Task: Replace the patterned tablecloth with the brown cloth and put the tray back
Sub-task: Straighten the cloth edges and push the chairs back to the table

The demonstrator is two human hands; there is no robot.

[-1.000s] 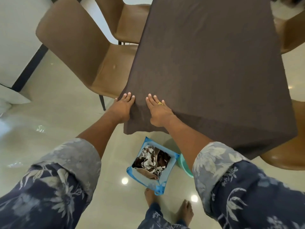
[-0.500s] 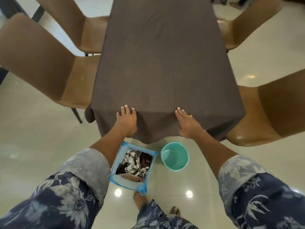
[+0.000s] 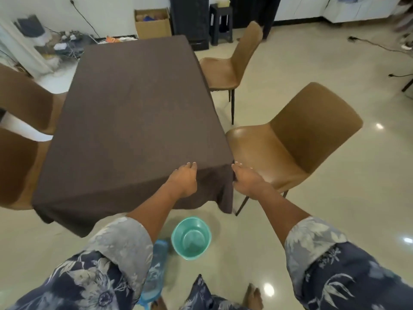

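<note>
Navy sleeves (image 3: pixel 85 283) printed with pale flowers and leaves are turned back at the cuffs (image 3: pixel 125 240), showing a washed-out grey reverse. The trousers (image 3: pixel 201 296) match, and the feet (image 3: pixel 253 297) are bare.

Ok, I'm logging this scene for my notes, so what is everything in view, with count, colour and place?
brown cloth: one, dark brown, spread flat in the middle, edges hanging down
chairs: four, tan, two on the cloth's right and two on its left, the left ones partly cut off
basin: one, teal, on the floor below the near edge
bag: one, blue, on the floor left of the basin, mostly hidden by a sleeve
cardboard box: one, brown, by the far wall
stool: one, black, by the far wall
sleeves: two, blue floral, bottom corners
feet: two, bare, bottom edge
left hand: rests on the cloth's near edge
right hand: touches its near right corner
</note>
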